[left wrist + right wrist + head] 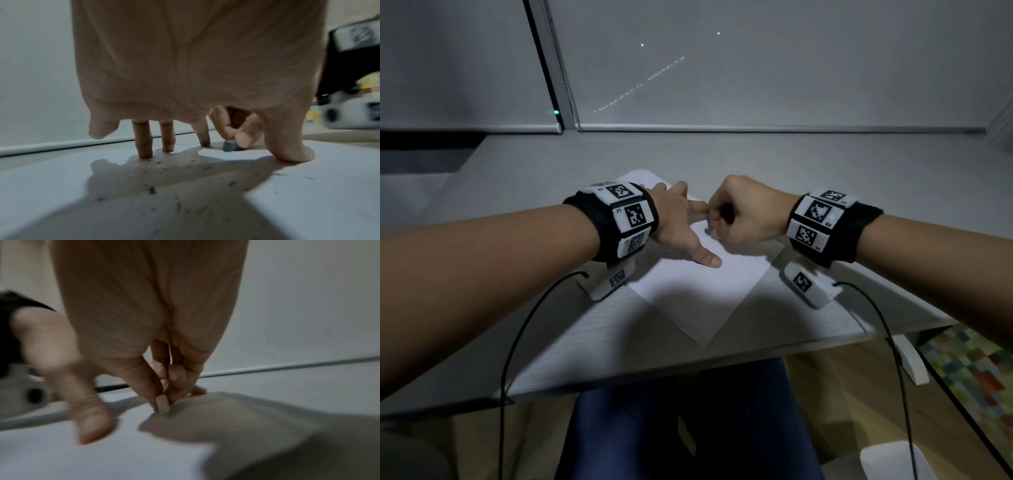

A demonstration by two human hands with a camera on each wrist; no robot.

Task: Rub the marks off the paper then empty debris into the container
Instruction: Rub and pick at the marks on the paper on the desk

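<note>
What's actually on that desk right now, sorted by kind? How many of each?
Paper sheet: 1
Eraser, pinched in the right hand: 1
Hands on the paper, counting the left hand: 2
Eraser crumbs: too many to count
Total, without the crumbs: 4

Pale grey wood-grain surface [619, 342] against grey wall panels [756, 68]. Multicoloured patchwork rug [976, 370] on wooden floor [835, 394], right of surface. White surface foot [912, 363] at rug's edge. Dark blue trousers [654, 428] below near edge.
</note>
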